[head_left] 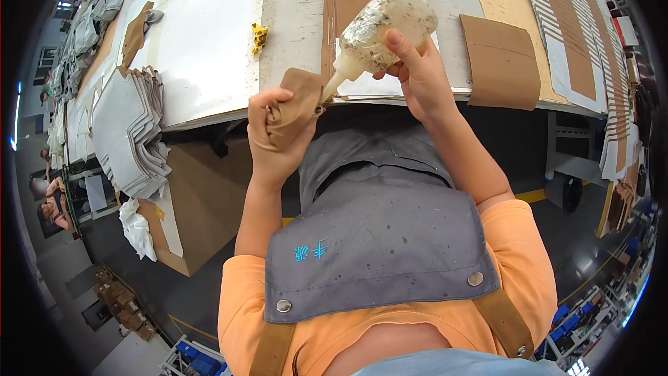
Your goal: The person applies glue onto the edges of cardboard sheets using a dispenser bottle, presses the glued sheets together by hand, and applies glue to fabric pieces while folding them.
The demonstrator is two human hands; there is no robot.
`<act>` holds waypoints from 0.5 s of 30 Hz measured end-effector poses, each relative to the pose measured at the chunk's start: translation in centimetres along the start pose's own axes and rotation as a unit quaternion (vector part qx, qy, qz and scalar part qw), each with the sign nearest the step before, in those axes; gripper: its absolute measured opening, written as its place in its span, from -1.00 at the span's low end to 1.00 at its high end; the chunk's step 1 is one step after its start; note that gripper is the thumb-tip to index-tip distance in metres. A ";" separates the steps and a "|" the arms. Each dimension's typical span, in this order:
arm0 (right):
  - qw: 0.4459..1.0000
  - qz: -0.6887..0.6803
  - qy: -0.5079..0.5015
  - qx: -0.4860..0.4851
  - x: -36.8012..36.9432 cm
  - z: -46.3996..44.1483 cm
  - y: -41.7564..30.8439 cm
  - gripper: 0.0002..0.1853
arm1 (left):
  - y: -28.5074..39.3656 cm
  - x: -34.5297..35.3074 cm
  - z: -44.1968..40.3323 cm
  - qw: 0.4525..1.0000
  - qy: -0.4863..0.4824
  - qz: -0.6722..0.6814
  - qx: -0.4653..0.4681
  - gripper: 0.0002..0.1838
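Head view, 1 camera. Brown piece (296, 108): matte tan-brown, apparently soft sheet material, folded and bunched, with creases gathered across its lower part and a flatter upper end. Location: in the left hand (273, 129), raised in front of the table's near edge. Left grip: closed, fingers curled around the piece, which fills the hand.

Bottle (390, 24): translucent, cloudy, whitish body marked with dark and brownish specks; pale tapered nozzle (336, 83). Location: in the right hand (419, 73), tilted, base up and to the right, nozzle slanting down to the brown piece's right edge. Nozzle contact with the piece: cannot be told. Right grip: partly open, spread to the bottle's width, thumb along the near side, fingers behind and beneath.

Surroundings: white-topped table (202, 35); small yellow object (259, 40) beyond the left hand; brown panel (502, 63) right of the right hand, overhanging the near edge; stack of grey sheets (130, 129) at left.
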State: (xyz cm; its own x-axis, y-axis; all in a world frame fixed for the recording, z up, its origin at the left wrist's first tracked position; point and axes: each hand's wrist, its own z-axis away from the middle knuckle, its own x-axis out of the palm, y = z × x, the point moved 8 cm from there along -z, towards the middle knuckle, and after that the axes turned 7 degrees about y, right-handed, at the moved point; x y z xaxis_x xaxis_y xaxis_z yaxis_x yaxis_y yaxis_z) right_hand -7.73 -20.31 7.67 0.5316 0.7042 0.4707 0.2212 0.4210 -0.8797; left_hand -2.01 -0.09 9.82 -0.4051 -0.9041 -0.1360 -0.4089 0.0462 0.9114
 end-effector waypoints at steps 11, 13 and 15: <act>0.993 -0.085 0.066 0.055 -1.9 -2.7 1.8 -0.51 | 4.2 2.1 1.7 0.939 -0.105 -0.210 0.253 -0.51; 0.982 -0.134 0.132 0.003 -5.5 -5.4 -0.1 -0.50 | 2.3 3.3 4.1 0.935 -0.209 -0.188 0.216 -0.58; 0.974 -0.164 0.140 -0.067 -9.5 -7.9 -4.2 -0.43 | -0.4 1.7 4.0 0.951 -0.185 -0.179 0.169 -0.60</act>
State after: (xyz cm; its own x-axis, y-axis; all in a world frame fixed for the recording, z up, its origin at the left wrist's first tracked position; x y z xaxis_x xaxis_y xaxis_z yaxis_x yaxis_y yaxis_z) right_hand -7.27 -33.27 6.36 0.6129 0.3523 0.7073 0.5110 0.5060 -0.6949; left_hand -5.79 0.06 7.65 -0.4256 -0.6784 -0.5988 -0.7891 -0.0457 0.6125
